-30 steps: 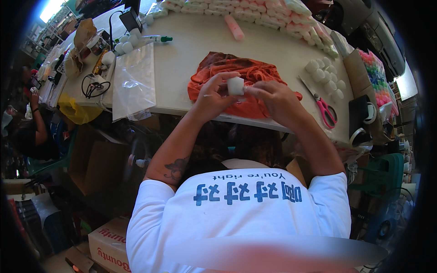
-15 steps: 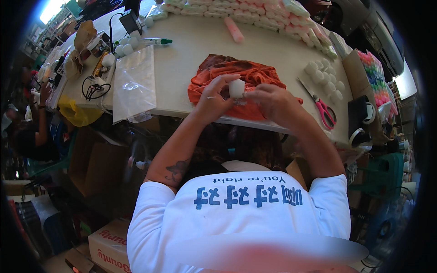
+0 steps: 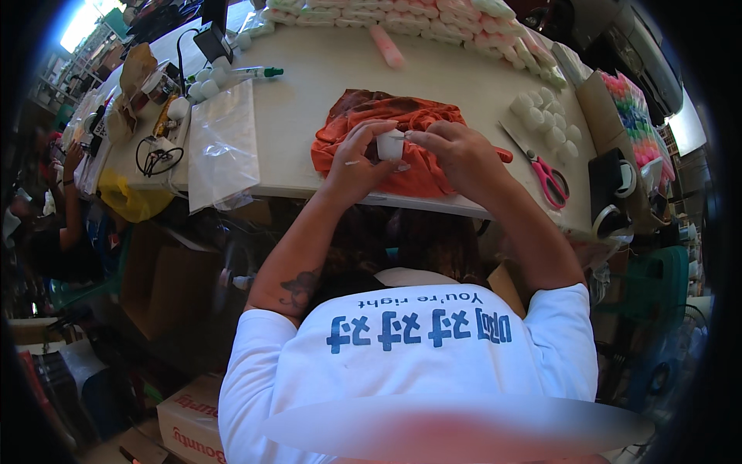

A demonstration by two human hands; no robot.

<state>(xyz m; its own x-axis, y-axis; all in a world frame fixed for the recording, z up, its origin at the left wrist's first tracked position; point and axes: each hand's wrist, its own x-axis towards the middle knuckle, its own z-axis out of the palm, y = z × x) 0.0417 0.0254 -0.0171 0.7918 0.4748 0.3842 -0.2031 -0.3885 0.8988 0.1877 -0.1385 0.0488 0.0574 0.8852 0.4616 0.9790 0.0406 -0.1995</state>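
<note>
Above a crumpled orange-red cloth (image 3: 336,124) at the table's front edge, my left hand (image 3: 357,166) grips a small white cup-shaped piece (image 3: 390,147) between thumb and fingers. The piece stands nearly upright. My right hand (image 3: 461,157) is closed in a pinch beside it, with the fingertips near the rim. A thin, short object shows between those fingertips and the white piece, too small to name. To the right of my right hand, pink-handled scissors (image 3: 550,185) lie with blades pointing away. Behind them is a group of similar white pieces (image 3: 553,133).
Bagged white and pink rolls (image 3: 417,22) are piled along the far edge, near a pink tube (image 3: 387,48). Clear plastic bags (image 3: 224,147), a green-capped marker (image 3: 263,73) and a black cable (image 3: 158,158) lie left. A cardboard box (image 3: 599,108) of colourful packs stands right.
My left hand has tipped the white piece slightly and shifted it a little left. My right hand has come in from the right, its fingertips now at the piece's rim.
</note>
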